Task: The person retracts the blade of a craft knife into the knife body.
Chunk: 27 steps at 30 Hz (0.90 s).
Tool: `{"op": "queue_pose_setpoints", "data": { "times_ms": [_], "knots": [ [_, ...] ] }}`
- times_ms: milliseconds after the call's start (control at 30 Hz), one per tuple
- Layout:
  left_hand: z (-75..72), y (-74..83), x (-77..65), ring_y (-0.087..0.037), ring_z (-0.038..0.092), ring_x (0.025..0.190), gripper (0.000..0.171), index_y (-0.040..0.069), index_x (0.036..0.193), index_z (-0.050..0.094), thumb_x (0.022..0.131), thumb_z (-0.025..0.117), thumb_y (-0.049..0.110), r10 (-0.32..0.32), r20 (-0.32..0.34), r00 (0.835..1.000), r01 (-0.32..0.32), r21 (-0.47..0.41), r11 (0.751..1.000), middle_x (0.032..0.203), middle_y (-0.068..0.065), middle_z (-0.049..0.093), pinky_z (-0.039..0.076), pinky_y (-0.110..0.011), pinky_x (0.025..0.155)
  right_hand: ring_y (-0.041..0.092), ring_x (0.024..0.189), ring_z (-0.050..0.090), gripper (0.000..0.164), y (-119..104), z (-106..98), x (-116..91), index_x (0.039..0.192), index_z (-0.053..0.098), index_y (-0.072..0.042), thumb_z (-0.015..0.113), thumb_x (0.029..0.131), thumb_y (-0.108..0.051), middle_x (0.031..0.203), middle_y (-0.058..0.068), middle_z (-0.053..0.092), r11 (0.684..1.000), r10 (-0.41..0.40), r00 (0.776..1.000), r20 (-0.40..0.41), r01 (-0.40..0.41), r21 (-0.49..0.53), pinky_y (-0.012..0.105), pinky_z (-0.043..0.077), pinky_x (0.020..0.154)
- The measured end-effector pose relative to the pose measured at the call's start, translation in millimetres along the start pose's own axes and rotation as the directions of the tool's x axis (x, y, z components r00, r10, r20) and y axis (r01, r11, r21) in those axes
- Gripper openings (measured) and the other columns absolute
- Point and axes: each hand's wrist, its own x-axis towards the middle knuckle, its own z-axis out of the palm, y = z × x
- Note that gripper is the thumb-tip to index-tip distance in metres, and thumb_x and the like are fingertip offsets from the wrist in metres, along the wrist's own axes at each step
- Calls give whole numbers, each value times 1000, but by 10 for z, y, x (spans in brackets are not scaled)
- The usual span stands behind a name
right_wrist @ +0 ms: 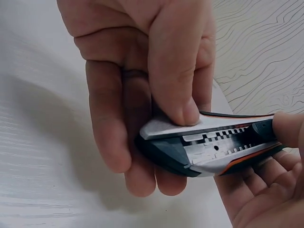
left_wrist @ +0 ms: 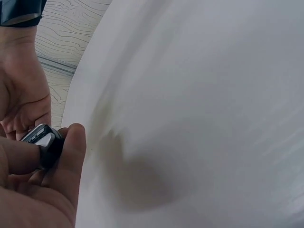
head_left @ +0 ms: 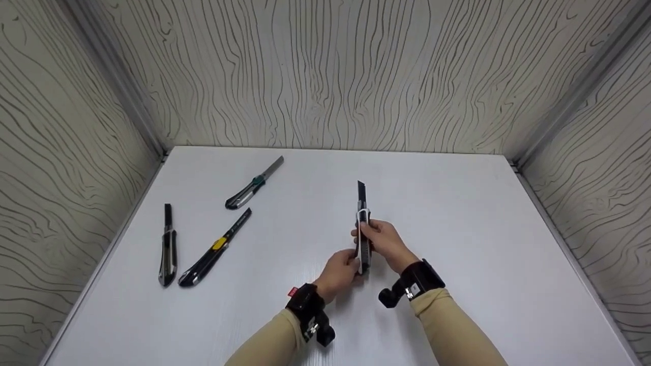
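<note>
A utility knife with a silver-and-black handle and orange trim is held above the white table, its dark blade extended away from the person. My right hand grips the middle of the handle, and its thumb lies on the black slider, as the right wrist view shows. At the butt end, my left hand pinches the handle between thumb and fingers. The left wrist view shows only the knife's rear end between the fingers; the blade is hidden there.
Three more utility knives lie on the left of the table: one with a green collar, a black one with a yellow slider, and a dark one near the left edge. Wood-patterned panels enclose the table.
</note>
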Motion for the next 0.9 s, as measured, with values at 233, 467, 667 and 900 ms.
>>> {"op": "queue_pose_setpoints", "data": {
  "times_ms": [233,467,667,900],
  "knots": [
    [4,5,3,-22,66,83,25,-5,116,60,98,45,4,4,11,1000,-4,-36,999,93,-14,69,55,-38,78,14,91,67,33,22,8,20,122,56,9,50,102,-17,105,12,71,1000,-22,999,-30,23,3,25,52,83],
    [-16,-37,15,-19,65,79,26,-5,116,61,98,44,4,14,17,1000,-14,-21,1000,90,-14,70,55,-35,76,14,90,66,31,43,48,11,123,55,10,50,101,-11,106,14,70,999,-39,999,-28,40,34,24,51,83],
    [-27,-53,35,-18,65,78,26,-5,115,61,98,44,4,18,18,1000,-18,-28,999,89,-16,70,55,-35,75,13,90,66,31,39,63,12,125,54,10,50,100,-9,107,15,69,999,-42,999,-20,43,32,23,51,82],
    [-19,-59,21,-17,65,80,27,-7,118,60,99,43,3,13,17,1000,-12,-22,1000,92,-15,70,54,-32,76,16,92,67,29,59,54,13,124,55,8,50,100,-7,108,17,70,999,-29,999,-38,29,22,25,52,84]
  ]
}}
